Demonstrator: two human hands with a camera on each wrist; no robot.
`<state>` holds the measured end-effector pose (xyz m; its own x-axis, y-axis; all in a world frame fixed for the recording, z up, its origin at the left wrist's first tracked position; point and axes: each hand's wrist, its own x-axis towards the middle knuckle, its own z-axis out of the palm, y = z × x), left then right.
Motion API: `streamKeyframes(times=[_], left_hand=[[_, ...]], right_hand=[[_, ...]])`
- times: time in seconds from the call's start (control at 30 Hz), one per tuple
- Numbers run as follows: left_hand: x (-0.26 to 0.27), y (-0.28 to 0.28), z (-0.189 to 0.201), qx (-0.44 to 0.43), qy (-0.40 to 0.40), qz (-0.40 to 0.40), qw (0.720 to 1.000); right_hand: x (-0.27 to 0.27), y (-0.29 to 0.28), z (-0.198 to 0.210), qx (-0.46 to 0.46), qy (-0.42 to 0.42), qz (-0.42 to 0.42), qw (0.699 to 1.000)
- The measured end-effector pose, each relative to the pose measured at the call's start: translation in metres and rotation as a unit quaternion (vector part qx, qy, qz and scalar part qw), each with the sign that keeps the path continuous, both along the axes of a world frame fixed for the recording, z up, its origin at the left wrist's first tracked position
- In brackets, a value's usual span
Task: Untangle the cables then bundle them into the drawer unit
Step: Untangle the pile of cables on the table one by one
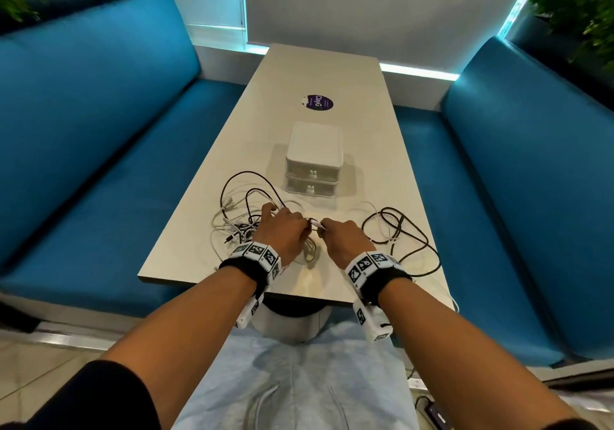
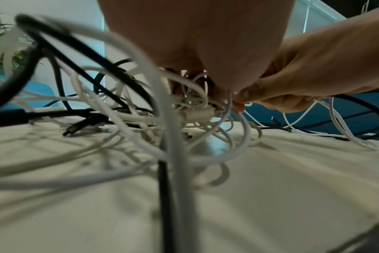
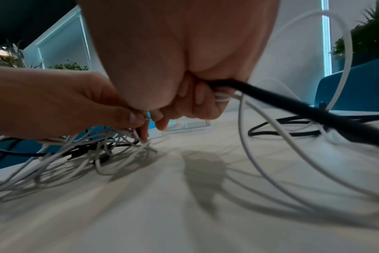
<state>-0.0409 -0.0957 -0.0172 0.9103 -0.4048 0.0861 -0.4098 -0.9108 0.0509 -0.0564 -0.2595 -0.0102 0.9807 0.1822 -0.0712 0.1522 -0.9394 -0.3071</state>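
Note:
A tangle of white and black cables (image 1: 244, 212) lies on the pale table (image 1: 319, 74) in front of a white two-drawer unit (image 1: 314, 159), both drawers closed. My left hand (image 1: 284, 230) grips cable strands at the tangle's right edge; in the left wrist view the cables (image 2: 184, 106) bunch under its fingers. My right hand (image 1: 339, 235) holds a black cable (image 3: 292, 106) and white strands in its curled fingers, and pinches a small white connector (image 1: 315, 223) between the two hands. More black and white loops (image 1: 398, 233) trail off to the right.
Blue bench seats (image 1: 99, 150) flank the table on both sides. A round purple sticker (image 1: 316, 102) lies beyond the drawer unit. Plants (image 1: 578, 7) stand at the back corners. The table's near edge (image 1: 252, 288) runs just under my wrists.

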Motion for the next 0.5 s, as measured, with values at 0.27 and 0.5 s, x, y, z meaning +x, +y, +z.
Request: streamKeyframes(times=[0.27, 0.5], left_hand=[[0.002, -0.006, -0.003, -0.029, 0.011, -0.01, 0.999], [0.01, 0.017, -0.005, -0.041, 0.045, 0.038, 0.997]], right_hand=[[0.004, -0.027, 0.005, -0.01, 0.005, -0.021, 1.0], [0.006, -0.086, 0.008, -0.069, 0.056, -0.164, 0.982]])
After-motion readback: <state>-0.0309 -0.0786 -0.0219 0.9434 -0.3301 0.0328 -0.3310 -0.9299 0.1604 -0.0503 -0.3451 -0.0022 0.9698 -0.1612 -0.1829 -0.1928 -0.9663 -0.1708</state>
